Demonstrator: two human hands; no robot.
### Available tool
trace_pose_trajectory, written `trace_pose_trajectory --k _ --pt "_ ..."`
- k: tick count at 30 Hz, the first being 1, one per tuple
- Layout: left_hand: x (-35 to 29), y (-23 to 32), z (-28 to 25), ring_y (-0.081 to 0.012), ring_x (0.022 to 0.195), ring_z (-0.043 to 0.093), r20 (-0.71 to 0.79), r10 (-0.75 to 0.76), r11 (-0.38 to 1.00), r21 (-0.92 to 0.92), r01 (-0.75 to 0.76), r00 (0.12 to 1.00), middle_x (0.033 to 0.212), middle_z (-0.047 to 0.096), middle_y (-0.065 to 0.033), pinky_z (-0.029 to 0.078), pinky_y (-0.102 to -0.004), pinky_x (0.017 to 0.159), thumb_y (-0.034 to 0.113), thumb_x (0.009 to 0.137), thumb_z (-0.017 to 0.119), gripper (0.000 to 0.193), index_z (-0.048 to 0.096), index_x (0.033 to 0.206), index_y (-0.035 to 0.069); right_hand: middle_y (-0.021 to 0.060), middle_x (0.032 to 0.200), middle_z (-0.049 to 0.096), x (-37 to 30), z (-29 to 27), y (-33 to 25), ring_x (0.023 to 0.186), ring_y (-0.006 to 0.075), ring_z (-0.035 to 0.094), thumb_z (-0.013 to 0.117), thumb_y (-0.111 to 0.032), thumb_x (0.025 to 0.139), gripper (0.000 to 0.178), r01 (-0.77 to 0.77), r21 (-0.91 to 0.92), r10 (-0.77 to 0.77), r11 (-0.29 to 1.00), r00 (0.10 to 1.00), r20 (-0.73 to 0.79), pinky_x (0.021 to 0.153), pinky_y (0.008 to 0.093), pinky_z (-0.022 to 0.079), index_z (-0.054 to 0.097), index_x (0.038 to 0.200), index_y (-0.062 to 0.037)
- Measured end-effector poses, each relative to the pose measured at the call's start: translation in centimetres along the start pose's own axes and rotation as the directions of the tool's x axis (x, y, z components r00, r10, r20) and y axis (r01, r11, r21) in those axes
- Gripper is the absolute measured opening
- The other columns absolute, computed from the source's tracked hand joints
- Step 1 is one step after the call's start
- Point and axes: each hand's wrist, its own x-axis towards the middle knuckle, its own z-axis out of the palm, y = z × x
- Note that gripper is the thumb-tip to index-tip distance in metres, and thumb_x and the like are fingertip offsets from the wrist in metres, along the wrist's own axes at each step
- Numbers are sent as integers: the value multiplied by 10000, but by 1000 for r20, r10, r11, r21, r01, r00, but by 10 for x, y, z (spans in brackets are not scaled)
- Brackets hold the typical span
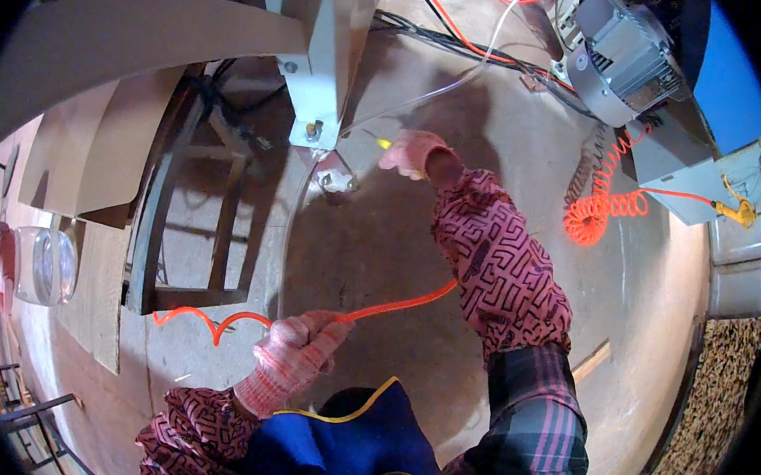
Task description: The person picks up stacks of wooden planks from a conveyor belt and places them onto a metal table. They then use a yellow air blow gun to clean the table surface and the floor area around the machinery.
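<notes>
My right hand (416, 154), in a pink knitted glove, is stretched forward and closed around a yellow air blow gun (384, 142). Its thin tip points left toward the foot of a pale metal machine leg, and the glove hides most of its body. Lower down, my left hand (296, 352), in a pink and white glove, grips an orange air hose (398, 305). The hose runs right until it passes behind my right sleeve, and its loose coils trail left of my left hand. Just beyond the tip sits a bolted metal foot (336, 180) on the floor.
At left stand a dark frame (156, 222), cardboard (96, 147) and a clear plastic container (50, 266). A grey motor (623, 56) is at upper right, above a coiled orange hose (586, 218). Black cables (430, 34) cross the far floor. A bristly brown stack (708, 406) stands right.
</notes>
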Motion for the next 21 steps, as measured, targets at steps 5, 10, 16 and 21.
trace_pose_trajectory --k 5,10,16,21 --pt "-2 4 2 -60 553 540 29 -37 997 67 35 999 716 587 14 442 -220 500 249 951 585 279 657 1100 24 165 1049 660 18 -29 -3 1023 339 627 610 -316 849 305 -371 249 411 895 901 -135 838 437 508 671 1104 -161" --pt "-9 -12 -12 -59 558 535 -23 57 998 -16 -57 998 709 588 6 438 -227 496 225 940 610 267 649 1093 10 114 1107 669 17 -51 -23 1015 315 648 592 -405 781 394 -587 579 769 566 630 -113 836 440 519 701 1050 -138" --pt "-18 -15 -29 -53 519 522 -83 138 990 17 -137 987 650 563 24 437 -229 502 322 937 602 351 661 1091 12 117 1094 672 11 -45 3 1065 321 626 555 -488 788 434 -541 541 751 644 582 -311 866 449 511 708 1015 -152" --pt "-21 -16 -36 -50 528 527 -86 148 989 17 -147 985 657 570 23 436 -227 496 301 935 610 325 661 1081 15 126 1216 622 15 -77 26 1151 319 581 532 -486 812 477 -604 645 850 468 507 -142 939 436 469 689 1095 -136"
